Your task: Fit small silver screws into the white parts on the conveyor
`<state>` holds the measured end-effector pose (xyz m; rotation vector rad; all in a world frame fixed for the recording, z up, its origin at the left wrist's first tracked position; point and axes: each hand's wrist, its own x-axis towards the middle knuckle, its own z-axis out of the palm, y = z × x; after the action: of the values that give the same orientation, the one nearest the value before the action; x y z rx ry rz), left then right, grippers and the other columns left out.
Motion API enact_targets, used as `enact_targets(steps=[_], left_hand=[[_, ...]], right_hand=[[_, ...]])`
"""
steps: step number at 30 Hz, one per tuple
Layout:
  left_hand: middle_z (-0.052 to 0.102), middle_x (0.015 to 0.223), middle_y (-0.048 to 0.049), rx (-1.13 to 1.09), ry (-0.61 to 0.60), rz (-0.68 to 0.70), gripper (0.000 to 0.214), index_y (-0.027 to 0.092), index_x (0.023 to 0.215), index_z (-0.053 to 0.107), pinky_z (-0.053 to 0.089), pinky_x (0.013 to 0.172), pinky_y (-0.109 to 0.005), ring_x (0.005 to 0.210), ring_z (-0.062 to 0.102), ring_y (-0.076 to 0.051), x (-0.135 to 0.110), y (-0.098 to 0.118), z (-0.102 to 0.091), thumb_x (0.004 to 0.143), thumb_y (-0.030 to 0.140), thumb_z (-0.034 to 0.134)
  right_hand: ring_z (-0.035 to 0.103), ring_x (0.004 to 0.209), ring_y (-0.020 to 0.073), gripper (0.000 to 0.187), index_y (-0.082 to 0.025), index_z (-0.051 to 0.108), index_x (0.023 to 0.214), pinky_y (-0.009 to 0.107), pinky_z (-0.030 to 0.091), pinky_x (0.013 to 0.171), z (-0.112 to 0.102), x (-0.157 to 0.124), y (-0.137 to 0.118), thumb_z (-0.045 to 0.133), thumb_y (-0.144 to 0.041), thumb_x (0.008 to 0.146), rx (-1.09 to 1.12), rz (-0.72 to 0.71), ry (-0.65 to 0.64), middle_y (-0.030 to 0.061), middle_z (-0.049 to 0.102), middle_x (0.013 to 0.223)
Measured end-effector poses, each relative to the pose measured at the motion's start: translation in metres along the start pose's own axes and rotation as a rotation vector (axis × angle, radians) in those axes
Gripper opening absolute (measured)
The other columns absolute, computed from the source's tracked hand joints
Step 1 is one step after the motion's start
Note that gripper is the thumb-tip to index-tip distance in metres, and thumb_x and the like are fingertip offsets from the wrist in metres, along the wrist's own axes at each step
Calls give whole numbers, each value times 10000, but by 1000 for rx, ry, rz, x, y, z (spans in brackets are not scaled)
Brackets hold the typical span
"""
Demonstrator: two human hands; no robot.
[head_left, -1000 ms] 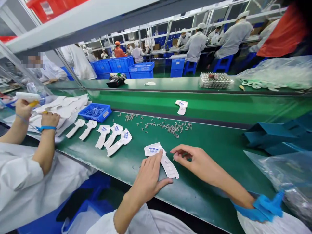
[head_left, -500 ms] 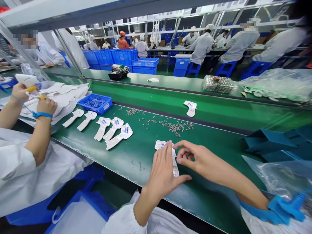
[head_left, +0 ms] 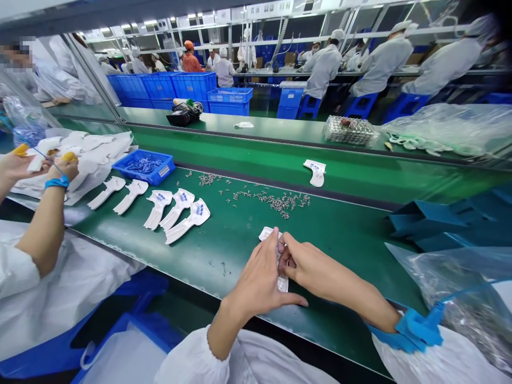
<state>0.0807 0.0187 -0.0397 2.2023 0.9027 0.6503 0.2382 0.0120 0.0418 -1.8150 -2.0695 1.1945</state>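
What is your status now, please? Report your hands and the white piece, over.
Left hand and right hand closed on white printed piece. Small metal parts scattered beyond, not touching it.

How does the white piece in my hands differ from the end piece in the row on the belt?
The piece between your left hand and right hand is held, while the end piece lies untouched on the green belt. The held piece looks pinched narrow and mostly hidden; the end piece lies flat, fully showing. The end piece shows blue print; none is clear on the held piece. Both are white.
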Motion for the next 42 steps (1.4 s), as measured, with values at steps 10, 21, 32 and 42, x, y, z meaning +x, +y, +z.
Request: enact_targets(steps=[10, 21, 32, 42], left_hand=[[415, 1484, -169, -67, 13, -1, 1481, 266, 1547, -144, 336, 1136, -566, 1425, 341, -373, 2, 3, -3, 552, 478, 933], [216, 1595, -189, 43, 55, -32, 1434, 322, 1504, -255, 315, 1129, -626, 1469, 228, -404, -5, 6, -2, 637, 551, 864], [138, 1598, -214, -65, 331, -244, 1134, 240, 1532, -59, 263, 1125, -679, 1481, 150, -422, -12, 9, -3, 783, 522, 745], [569, 1296, -100, -295, 766, -350, 362, 246, 1322, 445, 440, 1010, -430, 1201, 550, -239, -9, -3, -13, 972, 292, 529]], right_hand=[[636, 827, 253, 345, -177, 547, 1167, 295, 264, 560, -1, 9, -18, 488, -78, 842, -336, 89, -41, 103, 675, 984], [616, 775, 209, 111, -210, 620, 888, 304, 422, 664, -30, 43, 2, 513, -186, 872, -177, -151, 38, 53, 693, 873], [587, 981, 235, 123, -159, 644, 986, 344, 409, 865, -2, 172, -21, 617, -127, 871, -241, -398, 247, 121, 647, 1054], [621, 780, 165, 197, -169, 673, 918, 282, 474, 714, -21, 112, 0, 600, -349, 888, 71, -385, 114, 35, 692, 850]])
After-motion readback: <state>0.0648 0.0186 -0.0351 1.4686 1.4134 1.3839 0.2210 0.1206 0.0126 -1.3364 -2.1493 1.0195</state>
